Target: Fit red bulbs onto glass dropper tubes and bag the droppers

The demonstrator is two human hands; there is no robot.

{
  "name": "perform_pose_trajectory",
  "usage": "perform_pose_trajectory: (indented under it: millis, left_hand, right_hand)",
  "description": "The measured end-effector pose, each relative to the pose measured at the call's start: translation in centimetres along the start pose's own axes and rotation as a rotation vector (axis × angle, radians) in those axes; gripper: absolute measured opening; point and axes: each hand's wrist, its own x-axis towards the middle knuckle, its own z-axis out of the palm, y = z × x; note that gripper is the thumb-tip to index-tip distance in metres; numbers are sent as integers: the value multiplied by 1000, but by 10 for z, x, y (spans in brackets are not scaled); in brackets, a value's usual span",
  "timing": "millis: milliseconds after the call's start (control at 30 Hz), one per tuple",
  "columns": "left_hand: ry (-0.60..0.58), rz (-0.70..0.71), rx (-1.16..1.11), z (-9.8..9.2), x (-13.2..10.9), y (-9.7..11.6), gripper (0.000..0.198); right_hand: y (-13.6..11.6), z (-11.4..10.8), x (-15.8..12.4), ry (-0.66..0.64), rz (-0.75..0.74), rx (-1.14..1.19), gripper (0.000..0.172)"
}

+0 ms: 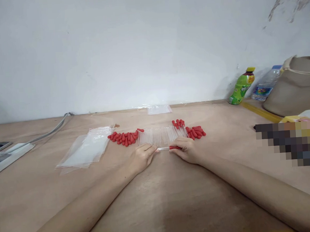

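Note:
Between my two hands lies a thin clear glass dropper tube (163, 148), roughly level above the table. My left hand (144, 156) pinches its left end. Closed around a red rubber dropper bulb (174, 147) at the tube's right end is my right hand (186, 149); how far the tube sits inside the bulb is hidden by the fingers. Just beyond the hands, many clear tubes (158, 136) lie side by side in a row. Loose red bulbs (123, 137) are heaped left of the row, and more red bulbs (196, 132) lie on its right. Several red bulbs (178, 123) stick out at the row's far right.
Clear plastic bags (86, 148) are stacked at left, with another bag (159, 109) by the wall. A grey cable (53, 129) runs along the left. At right stand a green bottle (241, 87), a clear water bottle (266, 84) and a beige bin (292, 90).

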Motion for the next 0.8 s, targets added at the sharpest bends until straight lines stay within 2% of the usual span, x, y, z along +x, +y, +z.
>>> perform_pose_trajectory:
  millis: [300,533,667,800]
  left_hand:
    - [7,30,-28,-1,1,4,22]
    - [-35,50,-8,-2,3,6,20]
    - [-17,25,-34,0,3,5,19]
    - [3,-8,-74,-3,5,7,19]
  right_hand:
    - [-1,2,1,-52,-74,-40,16]
    - [-6,2,4,-71,-100,-26,16]
    - [-4,0,6,-65,-6,80,15]
    - [-4,-1,8,1,164,328,17]
